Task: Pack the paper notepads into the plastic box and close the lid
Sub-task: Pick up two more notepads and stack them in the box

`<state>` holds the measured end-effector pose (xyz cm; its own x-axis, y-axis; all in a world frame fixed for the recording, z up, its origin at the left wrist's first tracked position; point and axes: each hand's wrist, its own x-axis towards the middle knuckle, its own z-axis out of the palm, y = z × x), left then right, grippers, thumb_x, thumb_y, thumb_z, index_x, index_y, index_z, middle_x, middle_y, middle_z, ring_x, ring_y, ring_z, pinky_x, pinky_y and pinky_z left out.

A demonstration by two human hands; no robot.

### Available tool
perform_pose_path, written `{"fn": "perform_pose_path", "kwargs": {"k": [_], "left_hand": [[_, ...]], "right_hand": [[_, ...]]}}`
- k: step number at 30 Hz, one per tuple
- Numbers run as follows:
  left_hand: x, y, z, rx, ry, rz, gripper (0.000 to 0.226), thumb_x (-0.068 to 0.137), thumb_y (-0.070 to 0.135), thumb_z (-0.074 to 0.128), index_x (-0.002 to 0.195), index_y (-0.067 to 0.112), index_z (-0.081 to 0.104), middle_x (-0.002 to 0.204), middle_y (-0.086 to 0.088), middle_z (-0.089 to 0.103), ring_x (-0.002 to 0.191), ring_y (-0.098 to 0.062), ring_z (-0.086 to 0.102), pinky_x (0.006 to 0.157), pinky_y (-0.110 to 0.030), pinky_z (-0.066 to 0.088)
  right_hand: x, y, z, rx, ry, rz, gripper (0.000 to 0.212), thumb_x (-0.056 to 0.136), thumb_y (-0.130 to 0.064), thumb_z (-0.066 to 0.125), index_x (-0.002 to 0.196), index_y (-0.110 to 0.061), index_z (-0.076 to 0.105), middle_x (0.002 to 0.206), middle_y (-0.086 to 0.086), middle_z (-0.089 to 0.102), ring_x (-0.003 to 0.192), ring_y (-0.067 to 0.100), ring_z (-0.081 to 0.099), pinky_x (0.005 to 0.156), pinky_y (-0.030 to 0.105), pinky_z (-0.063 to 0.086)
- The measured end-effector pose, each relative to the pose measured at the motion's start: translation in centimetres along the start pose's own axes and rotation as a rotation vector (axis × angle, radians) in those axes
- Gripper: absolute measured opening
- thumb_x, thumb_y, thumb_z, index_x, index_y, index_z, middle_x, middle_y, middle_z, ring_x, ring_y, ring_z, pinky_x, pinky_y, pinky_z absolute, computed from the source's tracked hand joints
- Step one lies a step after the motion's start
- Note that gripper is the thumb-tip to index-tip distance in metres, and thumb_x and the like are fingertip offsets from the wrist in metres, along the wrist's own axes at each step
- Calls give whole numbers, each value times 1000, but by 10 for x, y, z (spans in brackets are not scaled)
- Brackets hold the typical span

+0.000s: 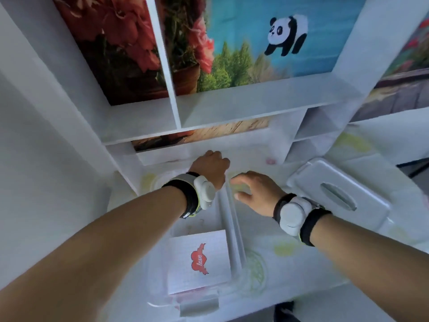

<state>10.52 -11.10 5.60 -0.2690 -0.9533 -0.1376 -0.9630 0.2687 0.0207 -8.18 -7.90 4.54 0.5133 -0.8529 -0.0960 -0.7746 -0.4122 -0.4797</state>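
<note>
A clear plastic box lies on the table in front of me, and its grey latch faces me. Inside it lies a white notepad printed with a red "love" heart. The translucent lid stands raised at the box's far side, hazy against the shelf. My left hand reaches over the box with its fingers curled on the lid. My right hand hovers over the box's far right rim, fingers apart and holding nothing. Both wrists carry grey bands.
A white shelf unit with picture panels, one showing a panda, rises just behind the box. A white tissue box sits at the right on the patterned tablecloth. The table's near edge runs along the bottom.
</note>
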Motion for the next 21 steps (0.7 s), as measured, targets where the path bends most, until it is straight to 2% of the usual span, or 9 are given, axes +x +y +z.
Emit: {"fn": "perform_pose_path", "kwargs": {"k": [3, 8, 10, 12, 14, 17, 21], "left_hand": [[52, 56, -1, 18, -36, 82, 35, 94, 26, 55, 128, 19, 56, 131, -7, 50, 124, -30, 44, 94, -43, 48], [111, 131, 21, -32, -183, 110, 43, 91, 31, 59, 133, 23, 53, 135, -7, 46, 128, -30, 44, 95, -41, 47], [134, 162, 36, -61, -231, 112, 47, 90, 34, 60, 135, 24, 52, 136, -7, 46, 129, -31, 43, 96, -41, 46], [155, 188, 53, -58, -291, 105, 49, 89, 35, 61, 136, 24, 50, 136, -7, 47, 128, -31, 44, 96, -41, 45], [177, 211, 73, -39, -354, 79, 52, 89, 39, 59, 137, 24, 49, 136, -7, 47, 128, -30, 44, 98, -41, 44], [187, 215, 96, -17, -456, 8, 60, 86, 44, 62, 140, 26, 44, 138, -6, 45, 129, -30, 43, 98, -41, 44], [184, 208, 118, -6, -544, -76, 90, 71, 56, 77, 146, 27, 35, 139, -6, 41, 131, -31, 41, 99, -45, 46]], "right_hand": [[-21, 69, -42, 54, 71, 198, 40, 91, -30, 64, 130, -20, 60, 129, 3, 64, 119, 21, 59, 98, 33, 47], [-64, 172, -64, 110, 113, 457, 46, 91, -31, 65, 134, -19, 56, 134, 7, 60, 123, 24, 57, 102, 33, 43], [-83, 212, -70, 147, 97, 538, 48, 91, -31, 65, 136, -18, 55, 138, 5, 58, 125, 21, 55, 104, 29, 41], [-98, 251, -75, 163, 71, 583, 49, 91, -32, 65, 137, -17, 54, 143, 1, 55, 126, 19, 55, 98, 20, 39], [-108, 290, -73, 195, 36, 632, 48, 90, -35, 64, 134, -18, 56, 138, -1, 59, 123, 19, 57, 89, 18, 38], [-109, 315, -63, 261, 6, 646, 47, 89, -36, 65, 132, -20, 57, 132, -1, 62, 121, 18, 58, 90, 21, 39], [-99, 339, -43, 317, -37, 596, 48, 88, -36, 67, 132, -19, 58, 127, 0, 63, 115, 17, 60, 91, 20, 41]]}}
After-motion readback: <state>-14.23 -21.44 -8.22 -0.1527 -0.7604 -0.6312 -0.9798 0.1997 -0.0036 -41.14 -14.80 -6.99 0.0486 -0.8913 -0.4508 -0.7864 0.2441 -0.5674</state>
